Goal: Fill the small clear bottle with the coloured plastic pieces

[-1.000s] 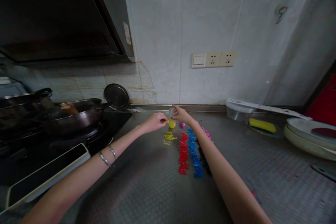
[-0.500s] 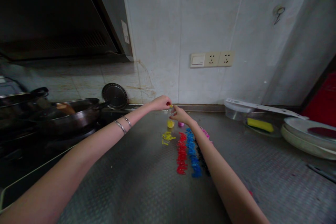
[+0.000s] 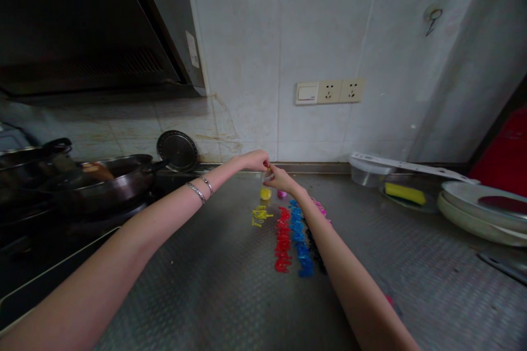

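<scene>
Near the back wall, my right hand [image 3: 280, 179] is closed round a small clear bottle [image 3: 265, 193] with yellow contents at its bottom. My left hand [image 3: 259, 160] is pinched at the bottle's mouth, a bit of yellow showing between the fingers of both hands; what exactly it holds is too small to make out. A loose pile of small yellow bands [image 3: 261, 215] lies just in front of the bottle. Rows of red bands [image 3: 282, 241], blue bands [image 3: 301, 241] and black bands [image 3: 313, 247] run toward me. Pink bands [image 3: 320, 208] are partly hidden behind my right forearm.
A small pink-filled container [image 3: 281, 194] stands beside the bottle. On the left are a pan [image 3: 123, 181] on the stove and a round dark lid [image 3: 177, 151]. To the right sit a plastic tub [image 3: 366, 175], a yellow sponge [image 3: 405, 194], stacked dishes [image 3: 477, 219] and a knife [image 3: 502, 267].
My left hand has turned slightly downward over the bottle's mouth, its wrist shifting a little to the right. The whole view has shifted slightly; the band rows lie as before.
</scene>
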